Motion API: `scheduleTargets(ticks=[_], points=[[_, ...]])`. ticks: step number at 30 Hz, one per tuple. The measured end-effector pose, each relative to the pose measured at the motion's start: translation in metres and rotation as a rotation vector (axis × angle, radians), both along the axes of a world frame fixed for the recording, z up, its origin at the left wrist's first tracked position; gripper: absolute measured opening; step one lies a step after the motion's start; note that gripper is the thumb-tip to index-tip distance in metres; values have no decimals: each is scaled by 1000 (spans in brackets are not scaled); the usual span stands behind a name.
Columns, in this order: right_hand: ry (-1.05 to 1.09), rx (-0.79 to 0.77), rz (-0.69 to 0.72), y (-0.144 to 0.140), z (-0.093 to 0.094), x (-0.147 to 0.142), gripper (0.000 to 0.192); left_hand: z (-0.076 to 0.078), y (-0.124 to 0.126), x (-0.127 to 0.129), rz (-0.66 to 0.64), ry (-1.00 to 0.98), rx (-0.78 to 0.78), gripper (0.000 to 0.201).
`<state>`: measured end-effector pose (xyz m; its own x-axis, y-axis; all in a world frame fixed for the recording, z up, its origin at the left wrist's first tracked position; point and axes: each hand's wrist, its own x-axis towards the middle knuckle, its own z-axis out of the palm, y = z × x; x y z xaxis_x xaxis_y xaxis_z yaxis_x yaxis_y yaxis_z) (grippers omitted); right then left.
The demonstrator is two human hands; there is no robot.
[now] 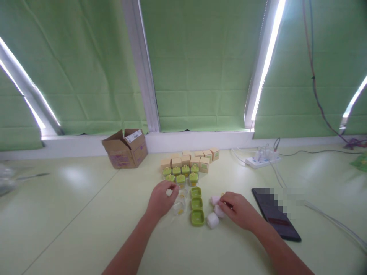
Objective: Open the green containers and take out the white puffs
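On the pale green table (86, 229), seen from the head camera, both bare hands work near the middle. The left hand (160, 200) rests with its knuckles up over a small clear jar (179, 208), and its fingers are curled and pressed together around the top of this jar; I cannot tell if they really pinch it, because the hand hides the contact. The right hand (239, 210) lies just beside a few small white rolls (212, 220), and its fingertips are closed on something small at the rolls, but what exactly is pinched is too small to tell. Between the two hands stand three green lids (197, 208) in a short row, one behind another, close to the clear jar. Behind them, further from the person, is a group of closed jars with green tops (181, 173), and just behind those a row of small beige boxes (197, 158). An open cardboard box (125, 150) stands at the left, near the window sill. To the right of the right hand lies a dark phone (275, 217), flat on the table. A white power strip (262, 159) with cables sits at the back right, well apart from the hands. Green blinds (200, 65) cover the windows behind.
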<state>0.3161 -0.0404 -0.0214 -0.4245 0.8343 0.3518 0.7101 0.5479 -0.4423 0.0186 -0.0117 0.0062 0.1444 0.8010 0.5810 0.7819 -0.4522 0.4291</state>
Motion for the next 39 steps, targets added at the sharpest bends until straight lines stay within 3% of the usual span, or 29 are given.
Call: scheduleTargets(ticks=[6,15,25,39], points=[[-16,-7,-8,0,1,-1,27,-7,26,-29,185,-192,-95,22],[-15,-17,-12,-2,4,-4,30,-21,52,-45,258,-342,-225,48],[-19,-22,-6,-2,3,-3,30,-40,63,-45,275,-300,-326,55],[-11,-23,-2,-2,6,-5,29,-33,62,-41,263,-181,-380,48]])
